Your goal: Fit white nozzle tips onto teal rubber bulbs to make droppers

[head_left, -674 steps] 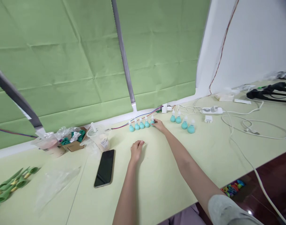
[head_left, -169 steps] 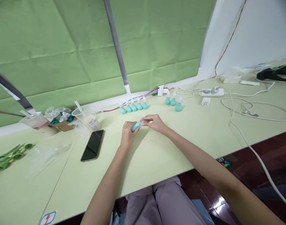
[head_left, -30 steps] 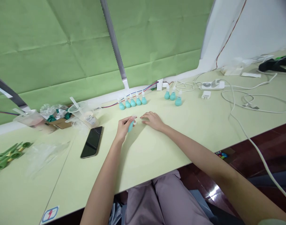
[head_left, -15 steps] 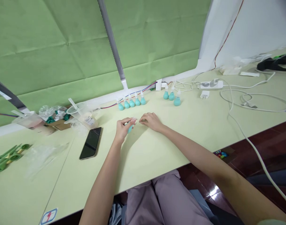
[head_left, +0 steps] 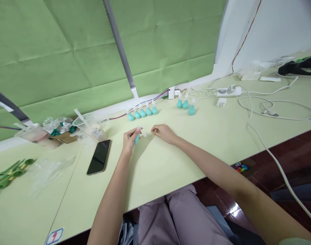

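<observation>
My bare arms and what I wear

My left hand (head_left: 129,141) and right hand (head_left: 163,131) are ungloved, forearms uncovered. A pale grey sleeve (head_left: 295,241) edge shows far right of the table (head_left: 170,163); mauve trousers (head_left: 180,221) below its near edge.

The left hand (head_left: 129,140) wraps the teal bottle (head_left: 136,139), so only a sliver of its body and its tip show past the fingers (head_left: 133,132); how firmly it is gripped cannot be told. A small white piece (head_left: 144,135) lies between the fingers of both hands (cap or nozzle, too small to tell). Whether the fingertips of the right hand (head_left: 163,132) pinch anything is unclear. The right forearm runs off the bottom edge, and the label on the plastic cup (head_left: 92,128) is unreadable.
</observation>
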`<act>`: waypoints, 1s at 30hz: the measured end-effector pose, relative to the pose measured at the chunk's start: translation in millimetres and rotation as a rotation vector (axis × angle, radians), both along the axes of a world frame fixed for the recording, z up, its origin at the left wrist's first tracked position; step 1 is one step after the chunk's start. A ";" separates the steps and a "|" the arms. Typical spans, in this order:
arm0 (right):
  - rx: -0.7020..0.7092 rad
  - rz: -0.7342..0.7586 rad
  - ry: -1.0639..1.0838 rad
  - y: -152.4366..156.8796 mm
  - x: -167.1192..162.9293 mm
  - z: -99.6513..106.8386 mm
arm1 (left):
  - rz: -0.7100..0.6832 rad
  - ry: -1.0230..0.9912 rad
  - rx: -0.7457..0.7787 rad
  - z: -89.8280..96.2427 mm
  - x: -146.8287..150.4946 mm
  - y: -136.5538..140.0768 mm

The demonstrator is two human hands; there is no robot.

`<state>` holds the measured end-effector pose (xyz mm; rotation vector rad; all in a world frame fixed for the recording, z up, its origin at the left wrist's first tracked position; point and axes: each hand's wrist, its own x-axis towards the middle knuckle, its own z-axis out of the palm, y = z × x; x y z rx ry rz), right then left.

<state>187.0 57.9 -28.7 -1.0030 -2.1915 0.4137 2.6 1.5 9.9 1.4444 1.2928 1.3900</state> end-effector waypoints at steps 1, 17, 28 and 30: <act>-0.007 0.012 0.017 -1.1 -1.6 0.4 | 0.012 0.002 0.004 0.1 -1.5 0.1; 0.258 0.056 -0.166 -9.4 -29.0 6.7 | 0.050 -0.059 -0.032 -16.7 -19.2 14.5; 0.059 0.009 0.106 -20.7 -21.2 7.3 | 0.431 0.001 -0.012 -26.0 -52.1 23.1; -0.002 0.026 0.154 -19.3 -18.7 6.8 | 0.389 -0.012 -0.017 -29.7 -53.3 23.3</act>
